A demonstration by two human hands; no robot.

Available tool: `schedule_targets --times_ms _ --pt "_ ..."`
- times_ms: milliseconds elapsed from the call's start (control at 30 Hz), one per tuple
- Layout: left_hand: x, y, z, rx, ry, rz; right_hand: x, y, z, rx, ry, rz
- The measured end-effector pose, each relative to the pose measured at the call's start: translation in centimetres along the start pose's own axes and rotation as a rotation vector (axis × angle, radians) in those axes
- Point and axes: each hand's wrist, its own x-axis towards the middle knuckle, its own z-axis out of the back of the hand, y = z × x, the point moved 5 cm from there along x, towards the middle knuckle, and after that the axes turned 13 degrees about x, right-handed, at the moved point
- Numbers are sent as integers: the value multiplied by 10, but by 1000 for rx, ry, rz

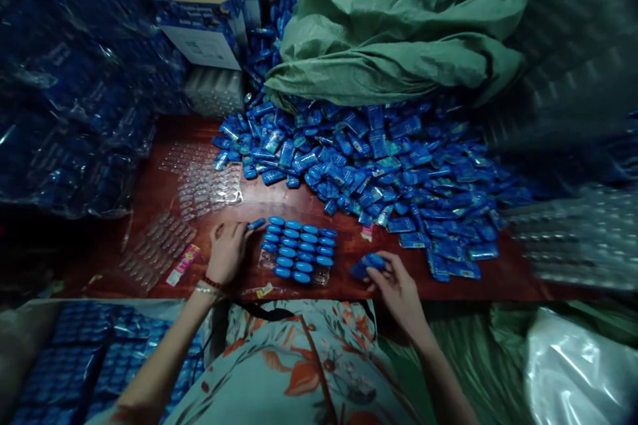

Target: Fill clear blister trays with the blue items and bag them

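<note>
My left hand [228, 254] is closed at the fingertips on a small blue capsule-shaped piece [256, 224], just left of a clear plastic tray [321, 275]. In that tray lie rows of glossy blue capsule-shaped pieces [298, 247]; part of its front edge shows bare cavities. To the right of the tray, my right hand [396, 284] pinches small blue wrapped packets [367, 265] between thumb and fingers; their exact number is hard to make out. Beyond both hands spreads a big heap of similar blue packets [359, 159].
Clear moulded trays [207, 189] lie at left, with more stacked at right [573, 239]. A green sack [393, 33] rests over the heap's back. An open blue carton [202, 13] stands at back left beside plastic-wrapped blue packs [74, 99]. A pink strip [183, 265] lies near the front edge.
</note>
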Motion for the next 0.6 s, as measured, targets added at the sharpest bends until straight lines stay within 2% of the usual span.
schedule_targets --times_ms 67,167,267,433,600 --pt "-22 11 6 -202 -11 104 -15 8 -22 -4 49 128" --pt "-48 23 10 -418 41 246 -26 16 -51 -202 148 428" --pt "-67 19 17 -516 106 259 -26 8 -67 -449 294 625" --pt "-77 -6 31 -422 2 116 -22 2 -69 -793 433 743" --pt "-69 -27 21 -221 -72 -60 -20 24 -81 -1043 548 673"
